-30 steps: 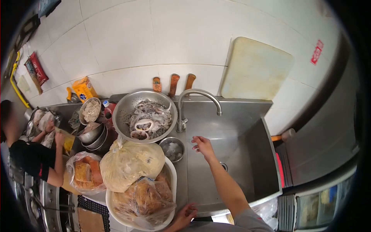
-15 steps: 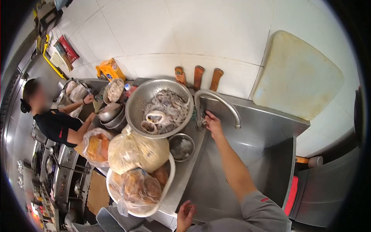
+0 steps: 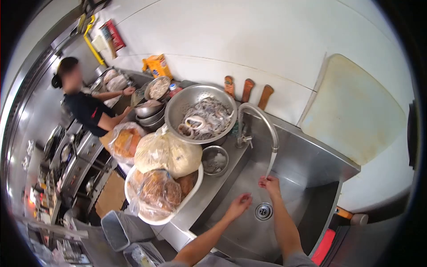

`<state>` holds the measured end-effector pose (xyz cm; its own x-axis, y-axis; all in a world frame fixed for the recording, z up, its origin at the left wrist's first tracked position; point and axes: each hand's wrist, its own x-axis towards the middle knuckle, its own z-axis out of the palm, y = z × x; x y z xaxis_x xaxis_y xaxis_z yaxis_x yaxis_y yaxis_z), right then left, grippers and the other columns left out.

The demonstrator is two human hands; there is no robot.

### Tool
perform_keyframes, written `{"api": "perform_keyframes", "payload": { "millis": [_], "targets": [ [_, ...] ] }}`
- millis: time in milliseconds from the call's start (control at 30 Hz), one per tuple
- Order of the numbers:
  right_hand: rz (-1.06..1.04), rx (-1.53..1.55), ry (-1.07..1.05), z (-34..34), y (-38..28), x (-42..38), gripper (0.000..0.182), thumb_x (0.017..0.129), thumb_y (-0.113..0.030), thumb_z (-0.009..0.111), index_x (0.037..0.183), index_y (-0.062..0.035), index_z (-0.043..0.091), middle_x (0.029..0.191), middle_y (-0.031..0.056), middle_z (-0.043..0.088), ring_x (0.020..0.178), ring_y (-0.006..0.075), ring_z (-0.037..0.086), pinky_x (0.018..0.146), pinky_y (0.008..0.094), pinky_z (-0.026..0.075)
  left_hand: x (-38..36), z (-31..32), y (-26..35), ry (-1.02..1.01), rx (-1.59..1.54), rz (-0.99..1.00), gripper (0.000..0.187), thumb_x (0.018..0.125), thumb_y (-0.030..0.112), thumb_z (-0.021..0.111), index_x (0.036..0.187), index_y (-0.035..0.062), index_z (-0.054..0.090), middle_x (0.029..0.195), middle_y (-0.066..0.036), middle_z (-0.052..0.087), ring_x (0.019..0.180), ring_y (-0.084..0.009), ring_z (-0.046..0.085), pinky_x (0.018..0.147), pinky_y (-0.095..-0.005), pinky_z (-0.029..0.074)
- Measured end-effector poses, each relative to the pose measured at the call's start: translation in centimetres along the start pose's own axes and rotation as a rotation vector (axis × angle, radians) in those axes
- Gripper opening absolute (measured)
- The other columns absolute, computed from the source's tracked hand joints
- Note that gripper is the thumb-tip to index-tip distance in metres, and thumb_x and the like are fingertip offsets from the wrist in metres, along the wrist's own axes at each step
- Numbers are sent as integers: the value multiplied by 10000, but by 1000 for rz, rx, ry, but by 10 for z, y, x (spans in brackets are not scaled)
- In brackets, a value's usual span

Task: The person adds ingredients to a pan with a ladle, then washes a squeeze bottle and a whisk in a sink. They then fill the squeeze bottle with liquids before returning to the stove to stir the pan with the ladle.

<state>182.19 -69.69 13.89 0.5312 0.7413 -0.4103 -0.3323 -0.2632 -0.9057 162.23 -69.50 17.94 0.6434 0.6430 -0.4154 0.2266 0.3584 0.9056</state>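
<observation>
Water runs from the curved faucet (image 3: 274, 133) into the steel sink (image 3: 302, 178). My right hand (image 3: 270, 184) is at the lower end of the stream, its fingers slightly curled and apart with no object in them. To its left, my left hand (image 3: 240, 204) hovers over the basin, loosely open and holding nothing. The round drain (image 3: 263, 211) shows between my forearms. A faucet handle (image 3: 247, 141) sits at the base of the spout.
Left of the sink are a colander of squid (image 3: 175, 113), a small metal bowl (image 3: 215, 160) and a white tub (image 3: 195, 187) with bagged food. A cutting board (image 3: 356, 111) leans on the wall. Another person (image 3: 86, 109) works at the far left.
My right hand has left the faucet handle and moved down under the spout. Water now flows. My left hand has moved up and over the sink. The view has shifted.
</observation>
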Motion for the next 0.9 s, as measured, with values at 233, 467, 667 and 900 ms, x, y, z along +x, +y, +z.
{"api": "perform_keyframes", "payload": {
  "millis": [233, 467, 667, 900],
  "targets": [
    [-47, -251, 26, 5, -76, -15, 100, 818, -64, 623, 854, 26, 643, 759, 85, 645, 641, 142, 617, 561, 223, 497, 106, 40, 13, 87, -533, -79, 370, 905, 196, 513, 1243, 62, 446, 1143, -67, 545, 990, -163, 566, 841, -294, 454],
    [-675, -556, 205, 62, -92, -80, 414, 948, -270, 448, 1241, 20, 490, 1269, 163, 504, 1222, 245, 434, 1045, 375, 273, 119, 62, 79, 42, -778, 46, 505, 931, 396, 424, 1320, 74, 395, 1308, -56, 456, 1164, -202, 448, 991, -332, 329],
    [-171, 248, 76, 22, -101, -17, 591, 967, -455, 265, 1361, -23, 353, 1414, 159, 331, 1335, 260, 260, 1088, 332, 172, 99, 105, 92, 81, -353, 307, 680, 911, 541, 380, 1366, 37, 348, 1352, -103, 401, 1229, -227, 368, 1039, -330, 251],
    [-74, 192, -185, 15, -81, -31, 632, 957, -505, 264, 1365, -26, 323, 1367, 158, 366, 1296, 215, 292, 1061, 340, 213, 117, 80, 75, 58, -386, 150, 648, 941, 496, 323, 1419, 66, 239, 1460, -116, 230, 1350, -228, 182, 1088, -337, 154]
  ]
}}
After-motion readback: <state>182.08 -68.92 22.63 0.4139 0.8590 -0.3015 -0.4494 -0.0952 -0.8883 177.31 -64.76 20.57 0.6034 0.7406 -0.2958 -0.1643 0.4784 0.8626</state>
